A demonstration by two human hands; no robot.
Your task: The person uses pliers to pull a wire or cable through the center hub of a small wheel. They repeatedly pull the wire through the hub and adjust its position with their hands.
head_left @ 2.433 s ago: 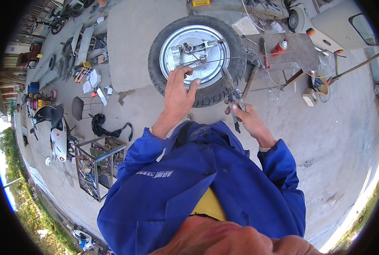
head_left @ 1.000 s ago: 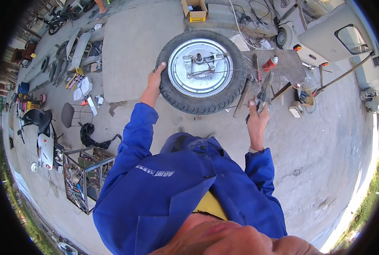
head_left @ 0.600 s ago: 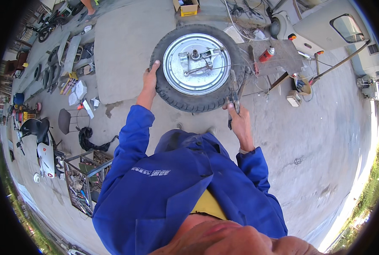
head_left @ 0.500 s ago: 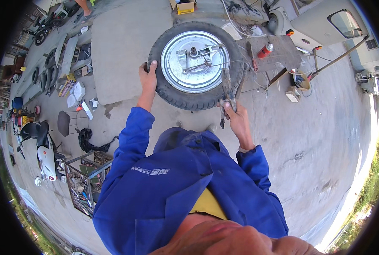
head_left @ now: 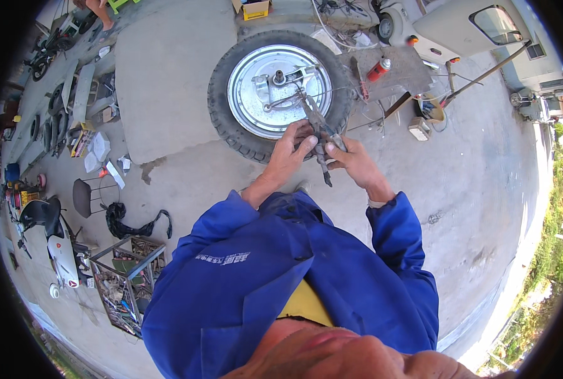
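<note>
A wheel with a black tyre [head_left: 223, 107] and a silver hub [head_left: 246, 106] stands in front of me, its axle and brake linkage [head_left: 294, 88] facing up. Over its near right edge, dirty grey pliers [head_left: 317, 121] point their jaws at the linkage; whether they touch it I cannot tell. My left hand [head_left: 287, 151] is closed around the pliers near their middle. On the right, my right hand [head_left: 357, 163] grips a handle. The other handle hangs down between the hands.
Right of the wheel, a metal plate [head_left: 407, 76] carries a red spray can [head_left: 378, 69]. Beyond are a bucket [head_left: 434, 108] and a pale vehicle [head_left: 464, 31]. At left stand a rack of tools [head_left: 126, 275], a chair [head_left: 82, 197] and a scooter [head_left: 59, 249].
My left hand has left the tyre's left side and moved right onto the pliers. The pliers have swung inward over the hub, still in my right hand. The view has shifted slightly.
</note>
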